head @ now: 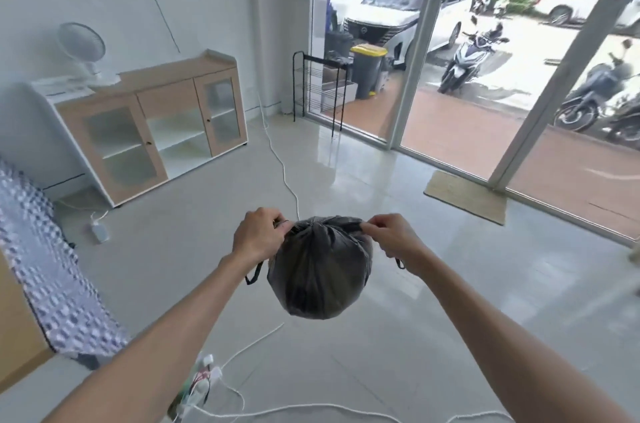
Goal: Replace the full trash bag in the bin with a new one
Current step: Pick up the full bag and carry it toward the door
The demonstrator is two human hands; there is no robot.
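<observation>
trash bag point(318, 279): dark grey, full and rounded, centre of the frame just below the middle. You hold it in the air above the pale tiled floor point(398, 232); it touches nothing but your hands. Its mouth is gathered into tight pleats at the top.
drawstring point(255, 273): black, one loop hangs below your left wrist, another short loop shows under your right hand at the bag's right edge.
left hand point(259, 236): fingers curled tight, pinching the bag's top edge and string on its left side.
right hand point(391, 238): fingers pinched closed on the gathered edge on the bag's right side. Both your forearms reach in from the bottom corners.
white cord point(284, 176): runs along the floor from the back wall towards the bag, passes behind it; more cord loops along the bottom of the frame.
power strip point(199, 384): bottom left of centre, plugs in it, blurred.
cabinet point(156, 124): wood and white, left of centre, against the wall, frosted doors.
fan point(81, 46): white, on the cabinet top, upper left.
patterned cloth point(45, 270): left edge, draped over furniture.
doormat point(465, 195): right of centre, beside the glass doors.
outdoor bin point(367, 71): grey with a yellow lid, outside the glass, top centre, well apart from the bag.
</observation>
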